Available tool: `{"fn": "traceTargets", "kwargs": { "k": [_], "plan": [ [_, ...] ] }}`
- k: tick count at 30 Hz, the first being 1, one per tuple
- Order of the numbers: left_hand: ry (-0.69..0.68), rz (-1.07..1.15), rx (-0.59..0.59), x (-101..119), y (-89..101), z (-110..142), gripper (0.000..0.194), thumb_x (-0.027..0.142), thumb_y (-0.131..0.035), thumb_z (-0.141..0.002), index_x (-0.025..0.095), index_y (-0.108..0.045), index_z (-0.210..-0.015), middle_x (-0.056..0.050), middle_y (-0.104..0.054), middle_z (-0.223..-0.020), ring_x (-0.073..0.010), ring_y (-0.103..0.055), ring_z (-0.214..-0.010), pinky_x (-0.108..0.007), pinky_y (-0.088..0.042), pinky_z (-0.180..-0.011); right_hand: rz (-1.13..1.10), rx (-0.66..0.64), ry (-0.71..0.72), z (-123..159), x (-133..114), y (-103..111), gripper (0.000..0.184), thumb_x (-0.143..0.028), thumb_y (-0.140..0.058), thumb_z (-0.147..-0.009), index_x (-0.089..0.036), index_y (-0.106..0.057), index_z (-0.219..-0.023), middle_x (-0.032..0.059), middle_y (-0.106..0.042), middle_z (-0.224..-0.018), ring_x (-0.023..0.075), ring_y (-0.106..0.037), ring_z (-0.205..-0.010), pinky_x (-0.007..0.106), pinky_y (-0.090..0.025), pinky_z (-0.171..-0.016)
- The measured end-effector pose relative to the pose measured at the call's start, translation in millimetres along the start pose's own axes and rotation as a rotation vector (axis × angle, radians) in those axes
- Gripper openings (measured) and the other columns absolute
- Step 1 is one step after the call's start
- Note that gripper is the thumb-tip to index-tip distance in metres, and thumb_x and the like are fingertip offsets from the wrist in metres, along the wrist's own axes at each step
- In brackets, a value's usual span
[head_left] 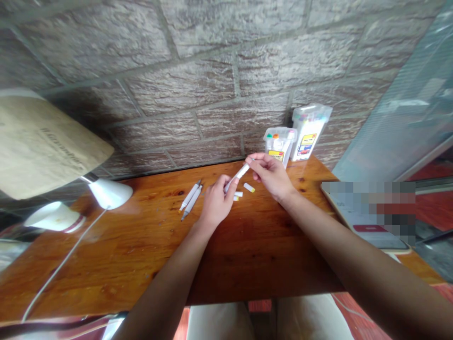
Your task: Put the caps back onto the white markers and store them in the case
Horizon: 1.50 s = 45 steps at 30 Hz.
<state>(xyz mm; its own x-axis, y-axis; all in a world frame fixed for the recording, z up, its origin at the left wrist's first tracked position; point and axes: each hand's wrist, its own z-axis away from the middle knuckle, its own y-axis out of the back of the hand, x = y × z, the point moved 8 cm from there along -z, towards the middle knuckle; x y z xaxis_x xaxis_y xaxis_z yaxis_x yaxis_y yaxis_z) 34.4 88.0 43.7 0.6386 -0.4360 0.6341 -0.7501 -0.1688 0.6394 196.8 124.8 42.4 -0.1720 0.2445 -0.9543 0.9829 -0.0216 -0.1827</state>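
Note:
A white marker [242, 171] is held at a slant above the table between my two hands. My left hand [220, 197] is closed around its lower part. The fingertips of my right hand [271, 174] pinch its upper end. Under and beside the hands lie several loose white marker caps [249, 187], some with yellow ends. To the left of my left hand, two uncapped grey-white markers [191, 202] rest side by side on the wood.
Behind my right hand stand a small clear marker box [279, 137] and a taller box [308, 134]. A tablet [368, 217] lies at right. A lamp [110, 192] with its cord and a tipped paper cup [54, 217] are at left; a brick wall [198, 85] backs the table [247, 264].

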Motion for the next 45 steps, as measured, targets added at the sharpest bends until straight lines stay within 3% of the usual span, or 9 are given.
{"fn": "traceTargets", "kwargs": {
  "k": [9, 16, 24, 28, 31, 34, 38, 41, 45],
  "plan": [
    [-0.033, 0.062, -0.013, 2, -3.0, 2, 0.029, 0.045, -0.044, -0.099, 0.021, -0.054, -0.086, 0.002, -0.059, -0.068, -0.0126, -0.054, -0.061, -0.024, -0.036, -0.060, -0.082, -0.092, -0.082, -1, 1, -2, 0.042, -0.044, -0.086, -0.064, -0.019, -0.067, -0.091, -0.0033, -0.068, -0.072, 0.0048, -0.049, -0.049, 0.018, -0.032, -0.043],
    [-0.055, 0.111, -0.057, 9, -4.6, 4, 0.029, 0.043, -0.043, -0.100, 0.021, -0.054, -0.083, 0.001, -0.064, -0.071, -0.0136, -0.060, -0.064, -0.024, -0.039, -0.062, -0.044, -0.306, -0.134, 9, 12, -24, 0.040, -0.041, -0.086, -0.066, -0.016, -0.071, -0.093, -0.0026, -0.067, -0.067, 0.0074, -0.056, -0.053, 0.019, -0.036, -0.046],
    [-0.052, 0.098, -0.106, 11, -8.2, 4, 0.033, 0.042, -0.038, -0.102, 0.021, -0.059, -0.087, 0.000, -0.068, -0.072, -0.0149, -0.063, -0.064, -0.026, -0.041, -0.063, -0.118, -0.154, -0.112, 7, 7, -17, 0.036, -0.041, -0.085, -0.067, -0.018, -0.071, -0.090, 0.0007, -0.071, -0.074, 0.0094, -0.060, -0.059, 0.020, -0.044, -0.049],
    [-0.070, 0.118, -0.155, 12, -14.4, 5, 0.035, 0.041, -0.035, -0.103, 0.021, -0.056, -0.084, 0.000, -0.066, -0.069, -0.0150, -0.063, -0.066, -0.026, -0.044, -0.068, -0.203, -0.178, -0.143, 8, 8, -20, 0.050, -0.038, -0.091, -0.059, -0.022, -0.069, -0.101, -0.0031, -0.069, -0.073, 0.0098, -0.057, -0.058, 0.023, -0.050, -0.057],
    [-0.091, 0.104, -0.193, 15, -18.6, 7, 0.036, 0.042, -0.034, -0.103, 0.022, -0.055, -0.082, 0.000, -0.066, -0.068, -0.0150, -0.063, -0.066, -0.027, -0.044, -0.069, -0.294, -0.177, -0.148, 11, 5, -26, 0.060, -0.056, -0.085, -0.063, -0.023, -0.063, -0.108, -0.0002, -0.071, -0.080, 0.0150, -0.062, -0.068, 0.027, -0.053, -0.063],
    [-0.113, 0.068, -0.253, 17, -24.8, 10, 0.035, 0.041, -0.036, -0.102, 0.022, -0.056, -0.081, 0.000, -0.068, -0.068, -0.0153, -0.063, -0.063, -0.027, -0.043, -0.068, -0.404, -0.149, -0.148, 16, -2, -31, 0.073, -0.085, -0.051, -0.073, -0.021, -0.059, -0.106, 0.0056, -0.069, -0.078, 0.0225, -0.065, -0.075, 0.035, -0.055, -0.066],
    [-0.122, 0.027, -0.285, 18, -31.2, 14, 0.035, 0.041, -0.036, -0.102, 0.021, -0.060, -0.087, -0.001, -0.071, -0.070, -0.0160, -0.065, -0.064, -0.027, -0.043, -0.069, -0.625, -0.110, -0.237, 24, -1, -36, 0.075, -0.088, -0.040, -0.076, -0.020, -0.060, -0.102, -0.0017, -0.052, -0.055, 0.0160, -0.050, -0.052, 0.029, -0.046, -0.051],
    [-0.131, -0.033, -0.302, 18, -36.8, 16, 0.033, 0.041, -0.041, -0.101, 0.020, -0.063, -0.086, -0.002, -0.071, -0.072, -0.0163, -0.066, -0.065, -0.026, -0.043, -0.067, -0.767, -0.097, -0.344, 26, 9, -38, 0.062, -0.077, -0.044, -0.084, -0.019, -0.062, -0.091, -0.0085, -0.033, -0.044, 0.0096, -0.028, -0.039, 0.022, -0.031, -0.040],
    [-0.140, -0.049, -0.306, 21, -40.2, 17, 0.038, 0.043, -0.046, -0.098, 0.019, -0.061, -0.073, -0.003, -0.069, -0.068, -0.0146, -0.063, -0.060, -0.025, -0.039, -0.062, -0.824, -0.076, -0.426, 25, 15, -37, 0.047, -0.059, -0.043, -0.092, -0.018, -0.064, -0.083, -0.0106, -0.023, -0.039, 0.0076, -0.011, -0.036, 0.021, -0.015, -0.035]
  ]
}}
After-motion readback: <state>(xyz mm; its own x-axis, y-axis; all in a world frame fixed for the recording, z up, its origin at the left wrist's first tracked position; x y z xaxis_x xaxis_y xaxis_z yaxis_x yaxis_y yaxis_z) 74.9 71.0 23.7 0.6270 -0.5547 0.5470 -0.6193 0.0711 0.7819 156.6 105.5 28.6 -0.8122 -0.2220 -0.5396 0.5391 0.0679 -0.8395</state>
